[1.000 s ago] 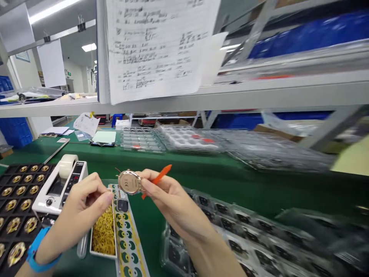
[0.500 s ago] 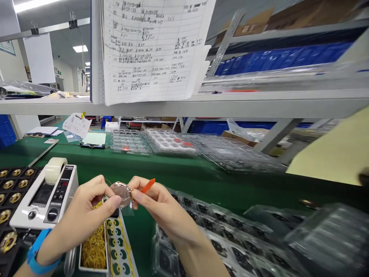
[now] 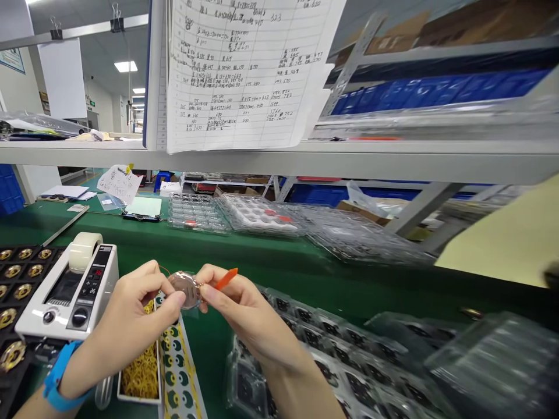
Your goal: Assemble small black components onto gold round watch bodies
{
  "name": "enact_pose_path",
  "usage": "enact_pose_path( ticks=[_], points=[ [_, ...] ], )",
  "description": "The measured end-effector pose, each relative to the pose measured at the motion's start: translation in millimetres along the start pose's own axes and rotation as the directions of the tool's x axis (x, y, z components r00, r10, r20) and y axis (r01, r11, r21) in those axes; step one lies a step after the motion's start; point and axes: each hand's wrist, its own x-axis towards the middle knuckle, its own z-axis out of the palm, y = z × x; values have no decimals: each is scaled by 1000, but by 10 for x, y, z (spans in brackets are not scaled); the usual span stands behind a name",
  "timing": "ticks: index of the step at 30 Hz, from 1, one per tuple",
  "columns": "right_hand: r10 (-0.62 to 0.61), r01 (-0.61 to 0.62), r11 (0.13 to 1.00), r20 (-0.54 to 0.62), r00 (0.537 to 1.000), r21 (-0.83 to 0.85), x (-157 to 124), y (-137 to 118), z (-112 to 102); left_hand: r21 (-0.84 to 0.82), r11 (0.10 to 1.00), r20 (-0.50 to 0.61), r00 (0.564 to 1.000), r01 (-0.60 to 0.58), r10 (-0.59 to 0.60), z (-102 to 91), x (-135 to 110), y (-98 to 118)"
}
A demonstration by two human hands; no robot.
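A round rose-gold watch case (image 3: 185, 288) is held between both my hands over the green table. My left hand (image 3: 131, 317), with a blue wristband, pinches the case's left edge with thumb and fingers. My right hand (image 3: 238, 311) grips the case's right edge and also holds a thin orange stick (image 3: 226, 279) that points up and to the right. Below the hands lie a strip of green and yellow stickers (image 3: 179, 366) and a small white box of yellow rings (image 3: 137, 372).
A white tape dispenser (image 3: 65, 291) stands at the left, beside a black tray of gold watch cases (image 3: 17, 273). Clear plastic trays (image 3: 349, 361) cover the right foreground; more clear trays (image 3: 262, 215) lie at the back. A shelf edge (image 3: 305, 157) with a hanging written sheet (image 3: 244, 70) runs overhead.
My left hand has closed onto the watch case, which was held by my right hand alone before. The view has shifted to the right.
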Motion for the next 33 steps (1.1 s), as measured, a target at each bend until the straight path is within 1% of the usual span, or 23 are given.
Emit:
enact_pose_path(
  ticks=[4,7,9,11,13,14,16,18,19,21,24,26,29,31,33],
  points=[
    [-15,14,999,-26,1000,-50,-13,12,26,141,990,-101,994,-16,31,63,-18,-9],
    [-38,33,996,-59,998,-80,-22,-2,28,274,961,-187,979,-26,80,37,-19,-44],
    [-43,36,997,-90,995,-72,-24,-23,19,340,940,-254,959,-35,127,-24,-17,-70],
    [-41,35,998,-119,992,-48,-25,-43,9,358,931,-329,925,-63,189,-90,-24,-85],
    [-29,26,999,-123,992,-24,-26,-51,6,327,935,-380,888,-135,261,-125,-41,-83],
    [-21,19,1000,-115,993,-16,-28,-50,10,298,935,-383,873,-193,303,-124,-52,-79],
    [-10,11,1000,-84,996,2,-34,-44,28,247,914,-347,851,-323,394,-87,-71,-75],
    [-8,9,1000,-47,999,21,-45,-40,57,210,884,-289,838,-417,463,-26,-73,-87],
    [-7,8,1000,-34,999,30,-52,-40,75,187,878,-257,841,-440,476,3,-65,-99],
    [-1,2,999,-31,1000,46,-65,-44,113,119,894,-206,871,-431,447,46,-39,-131],
    [17,-13,997,-50,999,82,-73,-44,172,5,941,-144,931,-338,335,75,8,-176],
    [35,-29,992,-48,998,126,-69,-30,209,-53,957,-126,953,-285,277,93,29,-201],
    [75,-62,980,-59,995,191,-49,-1,259,-85,956,-130,954,-282,270,136,51,-239],
    [107,-88,970,-72,992,227,-25,8,290,-56,953,-146,947,-297,286,157,70,-255],
    [150,-129,957,-62,987,260,1,6,322,-17,957,-134,949,-289,284,149,93,-248]
  ],
)
